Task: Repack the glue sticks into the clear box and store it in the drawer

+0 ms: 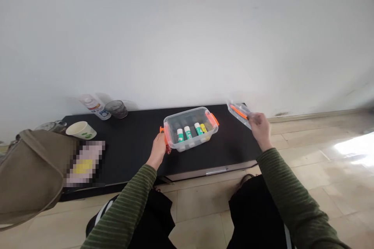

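Observation:
A clear plastic storage box (pixel 191 118) with orange latches stands without a lid on the black table. Inside it are three green glue sticks (pixel 187 132) with white caps, and beside them a yellow tube (pixel 203 128). My left hand (pixel 158 148) grips the box by its left end, fingers closed at the orange latch. Off to the right, my right hand (pixel 260 127) is closed on the edge of a clear lid (pixel 240 112) with an orange handle. The lid is tilted above the table's right end and slightly blurred.
Behind on the left stand a spray can (pixel 96 107) and a dark glass (pixel 117 109). Closer are a paper cup (pixel 81 130), a pixelated pink item (pixel 87 159) and a brown bag (pixel 32 175). The black table (pixel 140 144) meets the white wall.

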`<state>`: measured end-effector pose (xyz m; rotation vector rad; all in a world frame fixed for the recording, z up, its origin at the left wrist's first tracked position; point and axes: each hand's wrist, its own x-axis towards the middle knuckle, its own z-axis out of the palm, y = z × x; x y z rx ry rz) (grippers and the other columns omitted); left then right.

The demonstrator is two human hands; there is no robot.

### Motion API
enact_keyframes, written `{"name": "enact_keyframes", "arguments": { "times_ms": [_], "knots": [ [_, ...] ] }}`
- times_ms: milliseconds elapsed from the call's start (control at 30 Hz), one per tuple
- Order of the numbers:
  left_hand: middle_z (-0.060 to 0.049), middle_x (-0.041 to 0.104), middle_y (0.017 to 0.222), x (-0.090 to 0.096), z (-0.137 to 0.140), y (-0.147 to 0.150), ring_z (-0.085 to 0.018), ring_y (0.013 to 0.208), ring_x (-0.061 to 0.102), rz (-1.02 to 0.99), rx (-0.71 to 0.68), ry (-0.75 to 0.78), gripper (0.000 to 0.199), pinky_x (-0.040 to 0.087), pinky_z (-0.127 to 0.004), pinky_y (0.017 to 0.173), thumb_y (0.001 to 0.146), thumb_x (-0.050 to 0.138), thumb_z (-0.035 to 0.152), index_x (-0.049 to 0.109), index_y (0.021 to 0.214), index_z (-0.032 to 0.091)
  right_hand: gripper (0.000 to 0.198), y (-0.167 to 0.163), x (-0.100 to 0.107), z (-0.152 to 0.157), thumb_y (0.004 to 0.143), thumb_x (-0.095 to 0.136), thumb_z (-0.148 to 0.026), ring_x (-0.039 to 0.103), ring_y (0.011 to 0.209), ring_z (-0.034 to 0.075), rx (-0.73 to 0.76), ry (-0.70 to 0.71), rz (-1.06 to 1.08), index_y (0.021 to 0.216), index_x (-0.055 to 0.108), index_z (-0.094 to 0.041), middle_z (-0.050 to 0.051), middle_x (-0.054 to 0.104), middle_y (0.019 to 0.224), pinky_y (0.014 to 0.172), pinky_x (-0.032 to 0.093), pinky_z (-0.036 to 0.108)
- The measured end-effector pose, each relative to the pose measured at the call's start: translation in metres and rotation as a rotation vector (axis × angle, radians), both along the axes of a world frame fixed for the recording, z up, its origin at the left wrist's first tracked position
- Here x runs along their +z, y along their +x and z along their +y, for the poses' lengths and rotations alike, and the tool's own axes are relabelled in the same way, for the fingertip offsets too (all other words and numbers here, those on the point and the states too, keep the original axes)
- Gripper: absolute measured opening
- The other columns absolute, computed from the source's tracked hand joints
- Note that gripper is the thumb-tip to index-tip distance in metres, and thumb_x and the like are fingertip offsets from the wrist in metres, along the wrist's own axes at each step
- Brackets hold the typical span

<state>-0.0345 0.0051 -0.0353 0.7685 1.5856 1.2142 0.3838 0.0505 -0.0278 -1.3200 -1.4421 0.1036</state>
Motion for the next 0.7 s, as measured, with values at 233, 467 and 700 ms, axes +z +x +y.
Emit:
{"name": "enact_keyframes", "arguments": {
  "times_ms": [233, 467, 700],
  "knots": [
    [0.001, 0.056, 0.053, 0.0, -0.003, -0.012, -0.015, 0.039, 0.051, 0.038, -0.06, -0.052, 0.026, 0.039, -0.024, 0.039, 0.085, 0.045, 0.046, 0.051, 0.087, 0.02, 0.041, 0.007, -0.03, -0.014, 0.076, 0.05, -0.008, 0.067, 0.107, 0.024, 0.288, -0.274, -0.539, 0.111, 0.066, -0.022, 0.01, 0.07, 0.12, 0.093, 0.054, 0.041],
    [-0.017, 0.054, 0.139, 0.005, -0.013, -0.033, -0.028, 0.126, 0.055, 0.772, -0.085, 0.406, 0.049, 0.045, -0.045, 0.105, 0.086, 0.05, 0.031, 0.05, 0.133, 0.018, 0.04, -0.008, -0.021, -0.035, 0.068, 0.051, -0.007, 0.064, 0.11, 0.028, 0.246, -0.475, -0.378, 0.1, 0.069, -0.023, 0.012, 0.07, 0.115, 0.101, 0.049, 0.05],
    [-0.014, 0.053, 0.144, 0.008, -0.026, -0.024, -0.03, 0.14, 0.043, 1.088, -0.466, 0.636, 0.05, 0.021, -0.053, 0.122, 0.091, 0.052, 0.043, 0.051, 0.135, 0.019, 0.033, -0.086, 0.023, -0.031, 0.082, 0.049, -0.014, 0.057, 0.122, 0.027, 0.284, -0.316, -0.327, 0.107, 0.068, -0.025, 0.009, 0.068, 0.12, 0.109, 0.043, 0.052]
  ]
}}
